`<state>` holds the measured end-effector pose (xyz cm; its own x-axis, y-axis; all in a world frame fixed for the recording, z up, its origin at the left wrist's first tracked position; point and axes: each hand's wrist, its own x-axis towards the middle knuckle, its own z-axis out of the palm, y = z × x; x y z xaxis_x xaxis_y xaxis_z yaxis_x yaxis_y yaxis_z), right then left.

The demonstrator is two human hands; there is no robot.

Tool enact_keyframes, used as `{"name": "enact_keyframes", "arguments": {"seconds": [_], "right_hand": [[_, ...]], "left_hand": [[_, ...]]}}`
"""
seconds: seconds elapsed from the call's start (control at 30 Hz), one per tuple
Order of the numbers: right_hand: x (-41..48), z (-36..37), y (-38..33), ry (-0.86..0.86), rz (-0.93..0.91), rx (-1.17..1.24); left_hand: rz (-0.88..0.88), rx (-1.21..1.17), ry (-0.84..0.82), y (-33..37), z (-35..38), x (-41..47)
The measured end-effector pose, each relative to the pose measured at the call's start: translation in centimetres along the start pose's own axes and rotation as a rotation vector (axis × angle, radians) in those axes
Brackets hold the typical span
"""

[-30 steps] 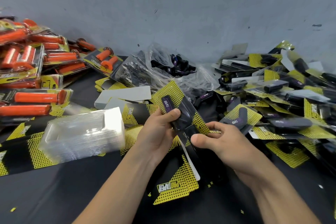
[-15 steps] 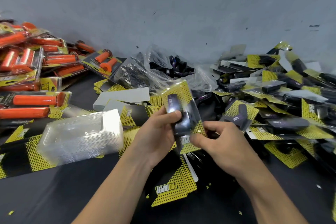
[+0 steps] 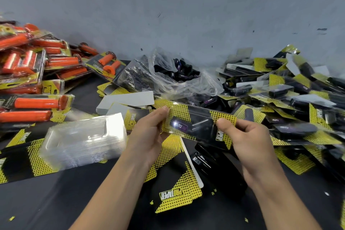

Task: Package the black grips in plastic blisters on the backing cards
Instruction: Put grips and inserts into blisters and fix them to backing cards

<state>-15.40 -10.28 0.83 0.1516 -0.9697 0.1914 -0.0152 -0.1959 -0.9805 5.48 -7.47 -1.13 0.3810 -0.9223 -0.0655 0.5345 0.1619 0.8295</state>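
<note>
Between both hands I hold a yellow-and-black backing card [image 3: 179, 113] lying crosswise, with a clear blister and a black grip [image 3: 194, 127] on its face. My left hand [image 3: 151, 134] pinches the card's left end. My right hand [image 3: 246, 138] pinches its right end, thumb on top. A stack of empty clear blisters [image 3: 84, 140] sits to the left. Loose backing cards [image 3: 175, 190] lie on the black table under my hands. A clear plastic bag of black grips [image 3: 175, 73] stands behind.
Packs of orange grips [image 3: 37, 80] are piled at the left. A heap of finished black-grip packs [image 3: 291, 95] fills the right side. A black stapler [image 3: 214, 162] lies under my right hand. A grey wall closes the back.
The card with blister and grip has turned from upright to crosswise. My right hand has come up from below and now pinches its right end; my left hand has slid to its left end.
</note>
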Motion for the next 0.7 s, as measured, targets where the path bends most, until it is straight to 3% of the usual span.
{"name": "enact_keyframes", "arguments": {"seconds": [0.3,0.7], "right_hand": [[0.6,-0.8,0.6,-0.072,0.085,0.02],[1.4,-1.5,1.5,0.001,0.126,0.025]], "left_hand": [[0.029,0.0,0.18,0.0,0.3,-0.1],[0.024,0.048,0.096,0.1,0.7,-0.4]]}}
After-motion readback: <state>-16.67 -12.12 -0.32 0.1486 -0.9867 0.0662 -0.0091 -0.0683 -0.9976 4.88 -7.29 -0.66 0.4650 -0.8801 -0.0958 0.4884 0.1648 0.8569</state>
